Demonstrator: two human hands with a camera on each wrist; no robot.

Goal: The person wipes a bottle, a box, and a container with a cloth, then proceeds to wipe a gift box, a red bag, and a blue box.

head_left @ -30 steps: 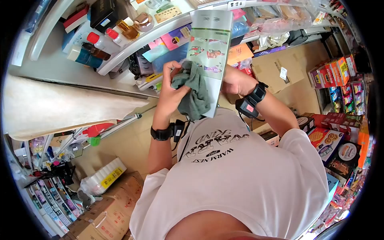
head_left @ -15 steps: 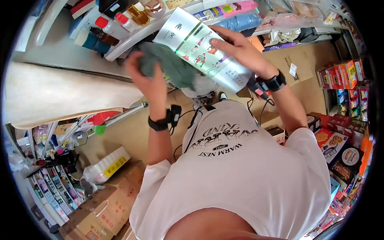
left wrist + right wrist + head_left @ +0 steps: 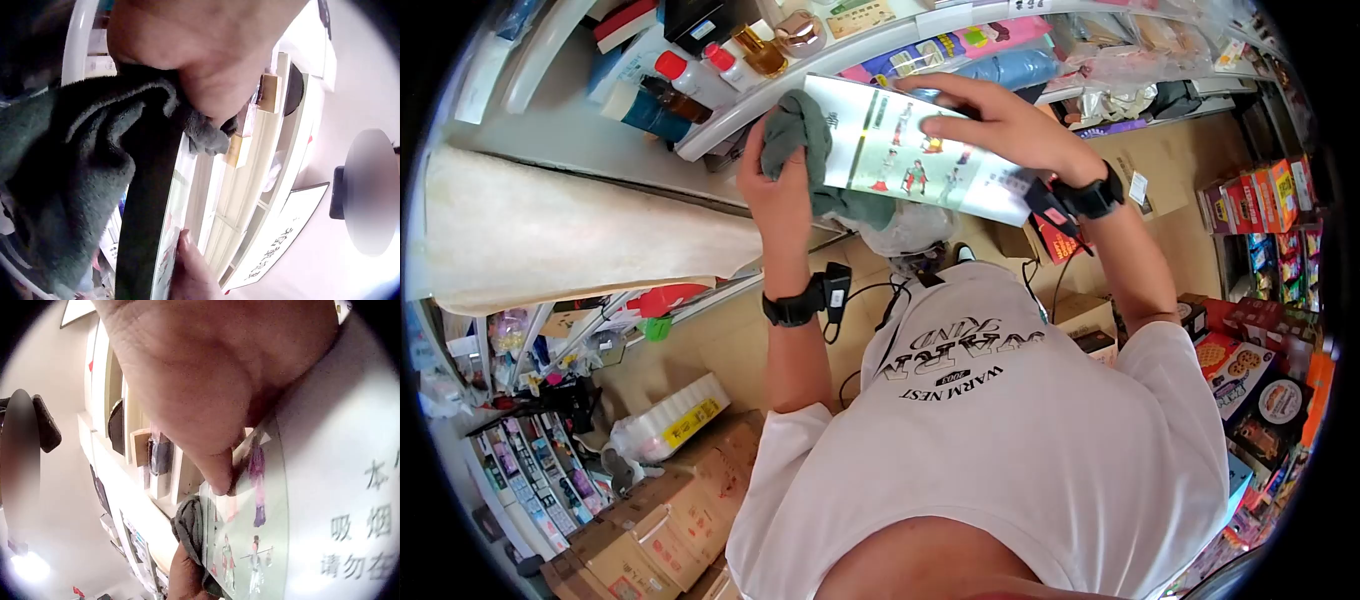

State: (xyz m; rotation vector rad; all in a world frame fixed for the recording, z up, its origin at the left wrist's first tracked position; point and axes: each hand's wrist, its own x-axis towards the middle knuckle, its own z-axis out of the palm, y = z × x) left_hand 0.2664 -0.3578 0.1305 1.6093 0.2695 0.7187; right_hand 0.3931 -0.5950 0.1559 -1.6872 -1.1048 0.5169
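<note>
A long, flat cigarette carton [image 3: 910, 150], white and pale green with small printed figures, slants across the head view in front of the chest. My right hand [image 3: 1010, 125] grips it by the far long edge, thumb over the printed face. Bunched in my left hand [image 3: 778, 195] is a dark grey-green cloth [image 3: 795, 130], which wraps the carton's left end. In the left wrist view the loose part of the cloth [image 3: 81, 162] hangs beside the carton's dark side. Chinese characters on the carton [image 3: 325, 506] show large in the right wrist view.
Behind the carton, a white shelf holds red-capped bottles [image 3: 685, 75] and packets. A pale board [image 3: 580, 235] juts in at left. Cardboard boxes [image 3: 665, 530] stand on the floor at lower left, and snack boxes [image 3: 1250, 195] fill the right side.
The carton has turned from nearly upright in view to lying sideways. My right hand has come over its face and far edge. My left hand has moved the cloth up-left to the carton's end.
</note>
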